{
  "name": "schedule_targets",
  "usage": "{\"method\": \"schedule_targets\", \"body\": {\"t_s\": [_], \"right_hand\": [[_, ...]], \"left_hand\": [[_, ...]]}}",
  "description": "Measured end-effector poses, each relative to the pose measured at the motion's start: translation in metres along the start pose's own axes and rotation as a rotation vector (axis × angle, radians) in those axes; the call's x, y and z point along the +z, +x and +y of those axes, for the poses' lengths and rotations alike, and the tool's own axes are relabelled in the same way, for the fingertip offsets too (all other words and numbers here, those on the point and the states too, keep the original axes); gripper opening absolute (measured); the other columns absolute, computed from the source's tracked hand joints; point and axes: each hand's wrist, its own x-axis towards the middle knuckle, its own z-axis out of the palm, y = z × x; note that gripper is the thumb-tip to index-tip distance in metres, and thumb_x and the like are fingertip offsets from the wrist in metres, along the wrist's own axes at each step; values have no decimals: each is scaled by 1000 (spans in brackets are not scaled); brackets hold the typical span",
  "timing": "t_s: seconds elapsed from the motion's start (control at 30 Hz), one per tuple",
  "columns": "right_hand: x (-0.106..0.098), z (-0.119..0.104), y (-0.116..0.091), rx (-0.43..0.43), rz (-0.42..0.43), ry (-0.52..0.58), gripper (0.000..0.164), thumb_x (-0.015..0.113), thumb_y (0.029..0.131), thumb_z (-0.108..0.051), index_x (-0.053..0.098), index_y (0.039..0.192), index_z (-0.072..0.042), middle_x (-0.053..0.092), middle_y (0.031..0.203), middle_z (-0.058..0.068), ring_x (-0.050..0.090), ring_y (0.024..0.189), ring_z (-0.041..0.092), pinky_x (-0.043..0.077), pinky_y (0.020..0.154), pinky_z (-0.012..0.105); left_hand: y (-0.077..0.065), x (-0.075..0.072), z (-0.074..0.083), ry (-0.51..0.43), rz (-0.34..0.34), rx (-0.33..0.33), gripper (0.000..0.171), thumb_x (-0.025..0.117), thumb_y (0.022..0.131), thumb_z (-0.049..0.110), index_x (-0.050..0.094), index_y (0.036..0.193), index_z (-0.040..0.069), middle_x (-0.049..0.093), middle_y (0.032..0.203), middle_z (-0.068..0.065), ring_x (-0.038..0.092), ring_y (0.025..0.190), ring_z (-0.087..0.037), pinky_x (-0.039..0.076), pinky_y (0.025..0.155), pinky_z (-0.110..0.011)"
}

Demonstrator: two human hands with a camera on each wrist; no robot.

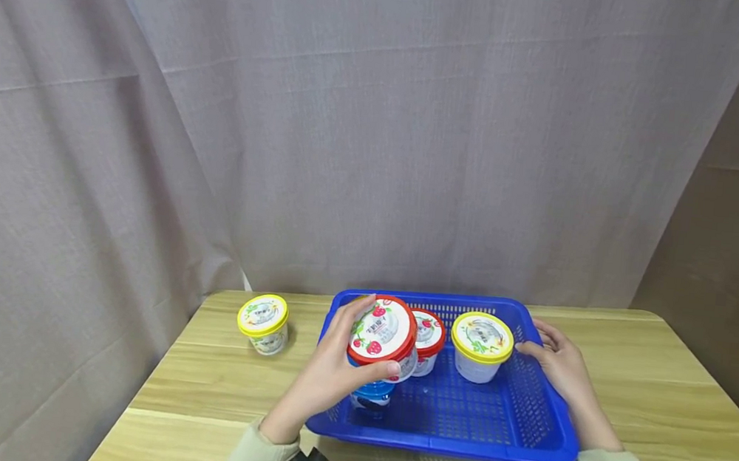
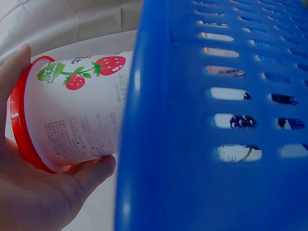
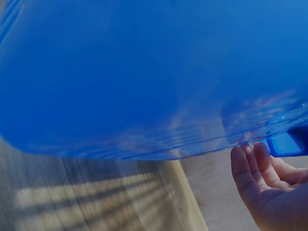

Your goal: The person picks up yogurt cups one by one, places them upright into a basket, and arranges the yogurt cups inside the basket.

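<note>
My left hand (image 1: 329, 375) holds a red-lidded yogurt cup (image 1: 384, 330) with strawberries printed on it, over the left part of a blue plastic basket (image 1: 455, 447). In the left wrist view the cup (image 2: 82, 110) lies between thumb and fingers, beyond the basket's rim (image 2: 132, 144). At the basket's right side, my right hand (image 1: 560, 364) grips the rim, thumb on top. Inside the basket stand another red-lidded cup (image 1: 428, 334), a yellow-lidded cup (image 1: 482, 338) and a blue-lidded cup (image 1: 372, 394), partly hidden by the left hand and the held cup.
One yellow-lidded cup (image 1: 264, 323) stands on the wooden table (image 1: 192, 406), left of the basket. A grey curtain (image 1: 417, 153) hangs behind the table, and a brown panel (image 1: 732, 280) borders the right side.
</note>
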Motion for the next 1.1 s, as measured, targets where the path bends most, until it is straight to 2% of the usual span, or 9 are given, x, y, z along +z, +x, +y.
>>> {"method": "schedule_targets", "body": {"t_s": [0.13, 0.4, 0.77, 0.93, 1.1], "right_hand": [[0, -2, 0, 1, -8, 11, 70, 67, 94, -20, 37, 149, 9, 54, 135, 33, 53, 82, -11, 52, 71, 19], [0, -1, 0, 1, -2, 11, 69, 68, 94, -20, 37, 149, 9, 55, 135, 32, 53, 83, -12, 51, 72, 18], [-1, 0, 0, -9, 8, 22, 69, 68, 93, -18, 38, 149, 9, 58, 131, 29, 53, 83, -13, 50, 73, 16], [-1, -1, -1, -9, 10, 24, 68, 68, 93, -18, 39, 148, 9, 60, 130, 27, 54, 83, -13, 50, 73, 16], [0, -1, -1, -9, 5, 27, 68, 68, 93, -18, 39, 148, 9, 59, 131, 29, 54, 84, -13, 50, 73, 16]], "left_hand": [[2, 3, 2, 9, -9, -4, 92, 87, 78, 39, 37, 155, 31, 36, 153, 8, 41, 134, -16, 37, 109, -49], [7, 14, 4, 8, -50, -13, 91, 86, 79, 41, 35, 154, 33, 37, 151, 8, 43, 132, -15, 39, 109, -47], [12, 37, 6, 29, -118, 62, 91, 86, 80, 38, 36, 154, 23, 36, 153, 4, 41, 134, -16, 39, 110, -42], [14, 45, 7, 37, -158, 55, 90, 84, 81, 39, 34, 155, 23, 32, 156, 1, 40, 135, -19, 40, 109, -42], [15, 49, 4, 50, -166, 61, 91, 85, 81, 38, 35, 155, 17, 32, 156, -3, 43, 133, -20, 42, 108, -41]]}}
